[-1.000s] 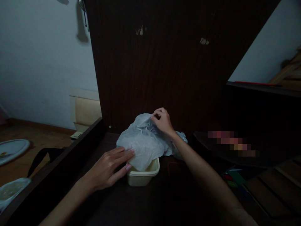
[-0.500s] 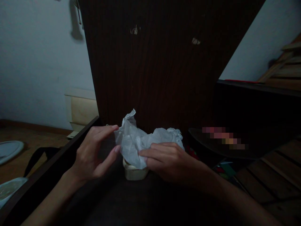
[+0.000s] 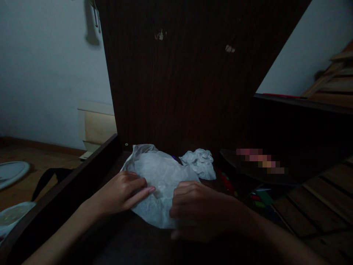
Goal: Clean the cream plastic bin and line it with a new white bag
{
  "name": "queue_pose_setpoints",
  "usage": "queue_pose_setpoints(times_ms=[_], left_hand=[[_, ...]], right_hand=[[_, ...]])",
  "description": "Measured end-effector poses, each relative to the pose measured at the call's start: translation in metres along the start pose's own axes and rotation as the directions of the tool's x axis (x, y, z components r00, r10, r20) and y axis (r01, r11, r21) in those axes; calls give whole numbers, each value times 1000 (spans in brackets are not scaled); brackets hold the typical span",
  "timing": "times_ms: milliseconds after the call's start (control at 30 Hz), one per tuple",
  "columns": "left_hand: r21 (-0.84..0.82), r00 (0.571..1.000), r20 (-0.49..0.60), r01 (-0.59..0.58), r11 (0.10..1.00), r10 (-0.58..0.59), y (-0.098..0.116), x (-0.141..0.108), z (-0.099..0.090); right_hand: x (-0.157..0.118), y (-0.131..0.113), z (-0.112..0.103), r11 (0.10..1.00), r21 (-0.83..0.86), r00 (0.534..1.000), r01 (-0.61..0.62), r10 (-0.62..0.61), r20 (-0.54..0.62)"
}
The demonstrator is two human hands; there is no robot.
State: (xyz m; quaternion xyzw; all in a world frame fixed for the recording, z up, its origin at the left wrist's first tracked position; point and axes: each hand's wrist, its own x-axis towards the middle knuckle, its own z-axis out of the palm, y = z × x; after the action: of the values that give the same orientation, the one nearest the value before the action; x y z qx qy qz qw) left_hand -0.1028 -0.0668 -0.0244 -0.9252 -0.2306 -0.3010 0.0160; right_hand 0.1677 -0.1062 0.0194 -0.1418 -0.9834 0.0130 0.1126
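A thin white crinkled sheet, perhaps a plastic bag (image 3: 162,176), lies spread out over the dark wooden surface (image 3: 118,235). On its left part rests my left hand (image 3: 124,191), fingers bent and thumb stretched along the sheet; no grip shows. My right hand (image 3: 198,209) touches its right part, slightly blurred, with the thumb apart from the fingers. Behind the right hand sits a crumpled white plastic bag (image 3: 201,163). The small pale box is out of sight, and whether it lies under the sheet cannot be seen.
A tall dark wooden panel (image 3: 179,84) rises right behind the sheet. A raised dark edge (image 3: 74,180) runs along the left. Small red and green items (image 3: 257,200) lie at the right, near wooden slats (image 3: 317,206). A white round lid-like thing (image 3: 13,173) is on the floor at left.
The white sheet has gone from bunched up to spread out and lower, and the pale box is no longer visible. Both hands have moved down, the left one also to the right.
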Motion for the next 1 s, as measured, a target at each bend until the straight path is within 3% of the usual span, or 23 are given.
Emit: queue_pose_setpoints(times_ms=[100,167,233,300,367,433,633,767,833,1000], left_hand=[[-45,998,48,33,998,-31,6,-13,7],[-53,993,94,72,996,-67,10,-21,13],[-43,981,158,116,992,-108,14,-26,20],[-23,959,240,160,987,-150,18,-30,26],[-16,922,335,214,977,-196,22,-32,31],[-40,880,414,272,962,-231,25,-33,35],[-122,822,507,367,922,-260,28,-38,48],[-135,811,529,372,918,-251,27,-41,60],[-133,806,544,359,924,-234,27,-42,67],[-135,798,570,329,935,-198,27,-39,85]], right_hand=[[8,18,-12,977,207,985,-52,84,-148],[20,34,-16,966,214,972,-144,179,-154],[34,51,-13,960,137,966,-245,253,-48],[50,67,-2,949,38,944,-313,306,127],[65,77,10,933,-26,886,-358,349,304],[78,83,18,922,-57,834,-384,373,407],[97,90,6,927,-72,746,-368,341,572],[97,101,-7,945,51,803,-322,244,544],[97,104,-5,942,68,799,-330,241,551],[103,101,18,931,16,673,-365,252,696]])
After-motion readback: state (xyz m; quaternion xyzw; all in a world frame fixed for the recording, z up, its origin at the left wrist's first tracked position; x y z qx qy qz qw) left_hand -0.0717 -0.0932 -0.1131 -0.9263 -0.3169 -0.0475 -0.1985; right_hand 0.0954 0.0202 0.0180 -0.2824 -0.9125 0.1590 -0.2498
